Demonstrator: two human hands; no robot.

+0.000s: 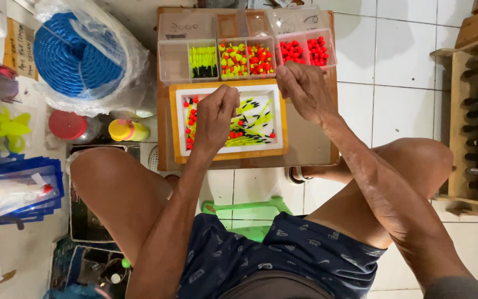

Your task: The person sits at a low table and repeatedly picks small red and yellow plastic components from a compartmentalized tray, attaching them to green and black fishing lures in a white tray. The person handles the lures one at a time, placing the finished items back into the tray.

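The person sits on a low green stool (247,213) with knees apart, looking down at a small wooden table (311,147) set on a white tiled floor (405,61).

The left hand (215,119) hangs over a shallow white tray (276,119) with an orange-brown wooden rim, its fingers curled in and pinched together near the thumb; what it pinches is too small to tell. The tray holds loose red beads (190,119) along its left side and a scatter of thin yellow-green and black float sticks (255,119) towards the middle and right.

The right hand (304,88) is raised above the tray's upper right corner, close to the left hand but not touching it, fingers bent inward in a loose closed grip; whether it holds anything cannot be told.

Behind the tray, touching its far edge, lies a clear plastic compartment box (173,61). Its compartments hold, from left to right, yellow-green sticks with black tips, mixed yellow and red floats, and red beads; the leftmost compartment looks bare.

To the left of the table a coil of blue rope (70,52) sits in a clear plastic bag, with a red-lidded jar (67,124) and a yellow container (125,130) below it.
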